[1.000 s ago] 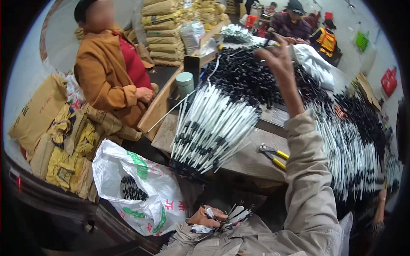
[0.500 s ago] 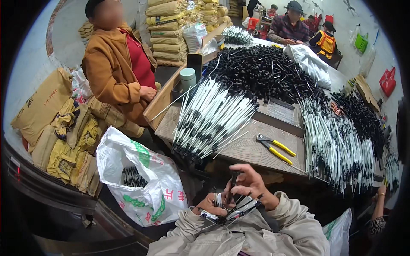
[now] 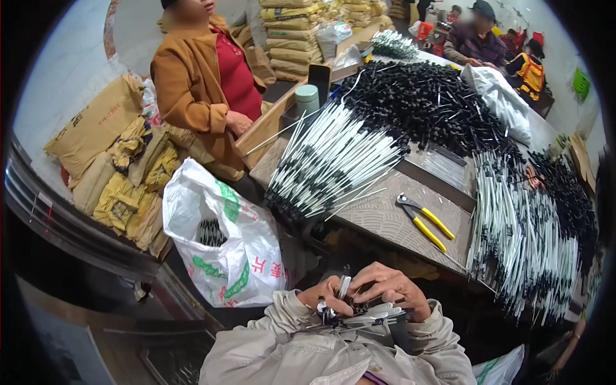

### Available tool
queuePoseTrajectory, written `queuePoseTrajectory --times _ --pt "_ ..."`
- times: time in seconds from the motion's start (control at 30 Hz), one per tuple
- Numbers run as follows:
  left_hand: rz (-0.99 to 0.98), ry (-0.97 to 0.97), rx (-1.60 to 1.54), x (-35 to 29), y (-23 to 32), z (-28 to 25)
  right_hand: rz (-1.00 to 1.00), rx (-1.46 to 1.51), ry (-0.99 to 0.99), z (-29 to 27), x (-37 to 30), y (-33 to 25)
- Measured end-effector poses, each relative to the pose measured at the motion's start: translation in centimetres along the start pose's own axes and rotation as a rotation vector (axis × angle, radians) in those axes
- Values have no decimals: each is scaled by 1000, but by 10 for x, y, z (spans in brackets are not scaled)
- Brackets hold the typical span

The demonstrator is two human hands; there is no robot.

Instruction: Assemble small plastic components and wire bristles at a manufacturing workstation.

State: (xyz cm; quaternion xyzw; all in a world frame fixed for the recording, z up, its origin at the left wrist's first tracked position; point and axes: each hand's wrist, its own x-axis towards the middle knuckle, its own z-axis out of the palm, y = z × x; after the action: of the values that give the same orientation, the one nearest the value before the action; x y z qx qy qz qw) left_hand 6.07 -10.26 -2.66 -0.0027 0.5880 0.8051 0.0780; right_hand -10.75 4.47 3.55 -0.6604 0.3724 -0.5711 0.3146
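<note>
At my lap, my left hand [image 3: 326, 296] is closed around several thin white strips [image 3: 378, 316] with black plastic fittings. Their white ends fan out below my hands. My right hand [image 3: 390, 287] is bent over the same bunch, fingertips pinched at the top beside my left thumb. A small dark piece seems to be between those fingertips, mostly hidden by them. On the table ahead lies a pair of pincers [image 3: 427, 221] with yellow handles, apart from both hands. A large fan of similar white strips [image 3: 333, 160] rests left of the pincers.
Black fittings [image 3: 417, 106] are heaped across the table, with more white strips [image 3: 520, 237] at the right edge. An open white woven sack [image 3: 250, 256] stands at my left. A person in a brown jacket [image 3: 186, 83] stands beyond it. A green cup [image 3: 307, 99] is by the wooden board.
My right hand, raised with a dark piece over the bunch before, has come down onto it beside my left hand. The whole view has shifted.
</note>
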Motion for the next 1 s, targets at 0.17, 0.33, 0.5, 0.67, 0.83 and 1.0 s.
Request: queuePoseTrajectory --times 0.17,0.33,0.5,0.67,0.83,1.0 --pt "-130 -53 38 9 2 13 79 190 82 2 -37 3" --pt "181 1 67 34 6 10 192 622 547 8 -67 8" --pt "181 44 247 41 21 34 125 214 546 20 -89 -2" --pt "217 4 329 58 13 46 129 -117 776 35 -107 -1" --pt "301 32 312 53 7 46 277 206 899 46 -103 -8" --pt "230 101 474 26 24 42 308 150 849 52 -86 -6"
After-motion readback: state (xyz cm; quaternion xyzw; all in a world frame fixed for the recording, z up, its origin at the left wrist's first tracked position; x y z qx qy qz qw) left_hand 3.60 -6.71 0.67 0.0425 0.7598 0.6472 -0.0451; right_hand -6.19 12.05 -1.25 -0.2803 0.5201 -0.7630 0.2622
